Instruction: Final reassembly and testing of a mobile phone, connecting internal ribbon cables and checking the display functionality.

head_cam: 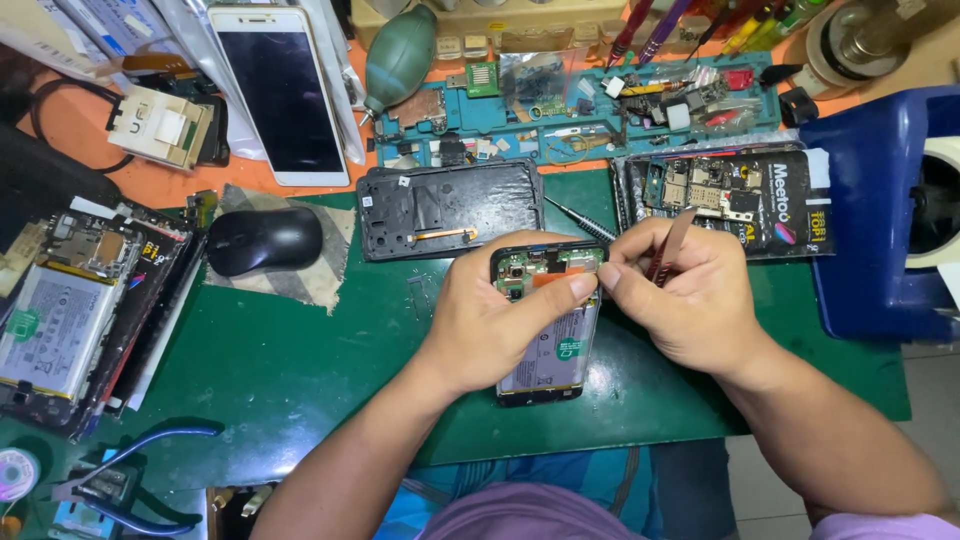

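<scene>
Head view: left hand (500, 320) clasps opened phone (548, 330), battery and board bared; right hand (680, 300) pinches tweezers (668, 245).

A dark green mat (300, 370) covers the near part of the orange table (80, 130). On the mat lie a black computer mouse (263, 240) on grey cloth, a black phone frame (450, 208), and an opened phone (548, 330).
</scene>
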